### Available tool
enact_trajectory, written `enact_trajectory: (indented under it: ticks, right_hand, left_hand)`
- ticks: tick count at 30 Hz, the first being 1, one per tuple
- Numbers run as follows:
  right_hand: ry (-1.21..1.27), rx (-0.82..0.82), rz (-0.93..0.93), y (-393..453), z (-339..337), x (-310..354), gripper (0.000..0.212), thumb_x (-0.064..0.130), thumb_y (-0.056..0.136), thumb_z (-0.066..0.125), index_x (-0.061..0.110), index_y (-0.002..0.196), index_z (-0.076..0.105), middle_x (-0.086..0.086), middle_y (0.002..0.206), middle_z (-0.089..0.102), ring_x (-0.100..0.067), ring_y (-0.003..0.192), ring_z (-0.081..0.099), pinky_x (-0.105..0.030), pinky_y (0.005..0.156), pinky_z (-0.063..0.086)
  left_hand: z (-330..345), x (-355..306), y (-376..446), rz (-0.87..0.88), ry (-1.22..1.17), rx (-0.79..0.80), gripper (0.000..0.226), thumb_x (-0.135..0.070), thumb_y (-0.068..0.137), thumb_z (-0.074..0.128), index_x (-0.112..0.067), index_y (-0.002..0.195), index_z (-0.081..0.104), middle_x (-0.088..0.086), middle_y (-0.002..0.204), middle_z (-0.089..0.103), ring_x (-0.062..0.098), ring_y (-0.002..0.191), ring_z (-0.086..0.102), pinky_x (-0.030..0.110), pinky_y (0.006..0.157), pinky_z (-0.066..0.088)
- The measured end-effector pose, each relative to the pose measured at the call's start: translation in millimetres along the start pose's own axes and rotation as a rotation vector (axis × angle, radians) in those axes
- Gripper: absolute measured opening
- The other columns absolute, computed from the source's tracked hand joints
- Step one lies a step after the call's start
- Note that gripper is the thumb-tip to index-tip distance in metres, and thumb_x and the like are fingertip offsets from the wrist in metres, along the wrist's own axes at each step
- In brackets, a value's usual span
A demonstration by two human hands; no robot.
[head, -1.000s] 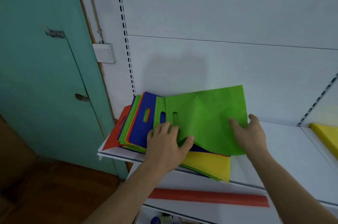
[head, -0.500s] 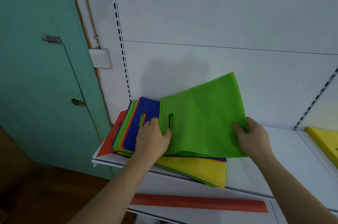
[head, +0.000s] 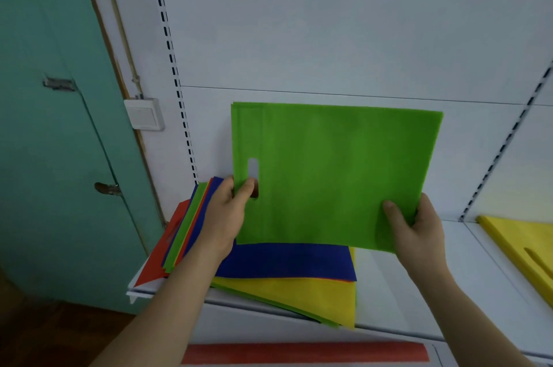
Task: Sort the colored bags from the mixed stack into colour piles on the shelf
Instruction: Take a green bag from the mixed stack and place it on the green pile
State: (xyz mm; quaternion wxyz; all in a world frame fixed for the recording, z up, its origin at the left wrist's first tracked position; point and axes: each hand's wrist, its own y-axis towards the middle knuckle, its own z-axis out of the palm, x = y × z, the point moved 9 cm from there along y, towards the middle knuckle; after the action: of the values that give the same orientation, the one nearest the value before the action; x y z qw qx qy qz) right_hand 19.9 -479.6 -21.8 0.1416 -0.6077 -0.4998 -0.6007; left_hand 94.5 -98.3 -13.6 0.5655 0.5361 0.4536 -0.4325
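A green bag (head: 335, 175) is up in the air, held flat like a sheet of paper, just above the mixed stack (head: 284, 271) on the shelf (head: 419, 300). The left hand (head: 227, 217) pinches the bag's left edge, right by the handle hole, with the thumb on the front. The right hand (head: 416, 229) grips the bottom right corner, thumb on the front and fingers behind it. So both hands are closed on the bag.

The stack lies at the left end of the shelf. A blue bag (head: 287, 262) is on top of it, and yellow, red and green edges stick out under it. Far to the right of the stack, a yellow pile (head: 520, 250) lies on the shelf. I can see no green pile from here. Between the stack and the yellow pile the shelf is white and bare.

What could go wrong? The bag is thin and floppy. If one hand lets go too soon, it may fold, droop or slide out of the other hand. The stack hangs over the front of the shelf a bit, so a bump from the left arm could push bags off onto the floor. The green bag could also land too near the stack or the yellow pile, and then the colours get mixed up again.
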Motion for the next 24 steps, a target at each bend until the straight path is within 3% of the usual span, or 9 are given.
enact_trajectory:
  ticks: [3, 5, 7, 10, 13, 15, 18, 21, 24]
  right_hand:
    - [-0.075, 0.056, 0.028, -6.0, 11.0, -10.8, 0.031, 0.014, 0.098, 0.062, 0.044, 0.102, 0.055, 0.022, 0.087, 0.066, -0.011, 0.081, 0.064, -0.034, 0.064, 0.046]
    - [-0.130, 0.033, 0.031, -7.2, 8.9, -11.2, 0.032, 0.013, 0.097, 0.060, 0.044, 0.097, 0.053, 0.014, 0.080, 0.063, -0.012, 0.076, 0.060, -0.034, 0.060, 0.040]
    - [-0.127, -0.019, 0.037, -6.7, -0.2, -9.7, 0.030, 0.016, 0.097, 0.061, 0.044, 0.100, 0.052, 0.013, 0.082, 0.064, -0.012, 0.078, 0.061, -0.033, 0.060, 0.040]
    - [-0.122, -0.141, 0.030, -9.9, -24.5, -4.5, 0.046, 0.017, 0.096, 0.065, 0.044, 0.129, 0.048, 0.012, 0.090, 0.065, -0.004, 0.078, 0.060, -0.034, 0.063, 0.043]
    - [-0.152, -0.246, -0.022, -23.9, -53.1, 6.7, 0.067, 0.017, 0.100, 0.062, 0.047, 0.151, 0.032, 0.013, 0.101, 0.066, -0.005, 0.079, 0.063, -0.033, 0.062, 0.046]
    - [-0.231, -0.286, -0.067, -39.3, -73.0, 13.5, 0.061, 0.018, 0.101, 0.059, 0.048, 0.148, 0.035, 0.017, 0.103, 0.065, -0.005, 0.076, 0.062, -0.036, 0.057, 0.047]
    - [-0.334, -0.336, -0.085, -62.8, -112.6, 11.9, 0.034, 0.023, 0.102, 0.053, 0.046, 0.127, 0.054, 0.023, 0.094, 0.062, -0.002, 0.074, 0.059, -0.035, 0.060, 0.046]
    - [-0.477, -0.385, -0.114, -88.0, -161.4, 7.8, 0.026, 0.016, 0.101, 0.053, 0.031, 0.118, 0.065, 0.026, 0.099, 0.057, 0.000, 0.086, 0.056, -0.027, 0.074, 0.043]
    - [-0.567, -0.456, -0.024, -113.7, -216.0, -4.6, 0.030, 0.010, 0.104, 0.053, 0.026, 0.126, 0.066, 0.021, 0.110, 0.057, -0.007, 0.091, 0.056, -0.030, 0.079, 0.044]
  left_hand:
    - [3.6, 11.5, -6.1, -0.013, 0.100, 0.027, 0.022, -0.047, 0.105, 0.057, -0.033, 0.113, 0.071, -0.018, 0.113, 0.073, -0.002, 0.111, 0.064, 0.028, 0.093, 0.046]
    - [6.6, 16.1, -8.4, -0.005, 0.171, 0.026, 0.020, -0.038, 0.109, 0.051, -0.031, 0.113, 0.069, -0.027, 0.110, 0.071, -0.015, 0.106, 0.060, 0.020, 0.088, 0.041]
    - [8.1, 13.5, -7.6, 0.019, 0.221, -0.001, 0.020, -0.035, 0.111, 0.048, -0.029, 0.111, 0.068, -0.025, 0.106, 0.071, -0.019, 0.102, 0.058, 0.017, 0.083, 0.040]
    - [9.2, 2.0, -4.8, 0.088, 0.239, -0.083, 0.020, -0.034, 0.110, 0.049, -0.030, 0.105, 0.068, -0.015, 0.103, 0.073, -0.011, 0.091, 0.062, 0.023, 0.075, 0.042]
    - [23.3, -12.2, -4.6, 0.193, 0.271, -0.115, 0.015, -0.032, 0.108, 0.054, -0.033, 0.100, 0.067, -0.001, 0.088, 0.071, 0.010, 0.073, 0.061, 0.018, 0.058, 0.043]
    - [42.4, -17.2, -7.9, 0.241, 0.259, -0.103, 0.009, -0.027, 0.107, 0.058, -0.029, 0.109, 0.066, -0.006, 0.087, 0.070, 0.011, 0.075, 0.063, 0.010, 0.058, 0.043]
    - [79.2, -20.6, -18.6, 0.275, 0.208, -0.080, 0.025, -0.024, 0.105, 0.063, -0.025, 0.129, 0.056, -0.009, 0.092, 0.068, 0.004, 0.078, 0.064, 0.010, 0.062, 0.044]
    - [125.6, -17.3, -36.6, 0.280, 0.172, -0.010, 0.018, -0.023, 0.105, 0.061, -0.029, 0.121, 0.053, -0.011, 0.097, 0.067, 0.002, 0.083, 0.064, 0.010, 0.064, 0.044]
    - [181.0, -14.6, -61.0, 0.307, 0.179, 0.103, 0.012, -0.015, 0.106, 0.058, -0.026, 0.110, 0.058, -0.010, 0.102, 0.070, 0.005, 0.092, 0.066, 0.017, 0.076, 0.048]
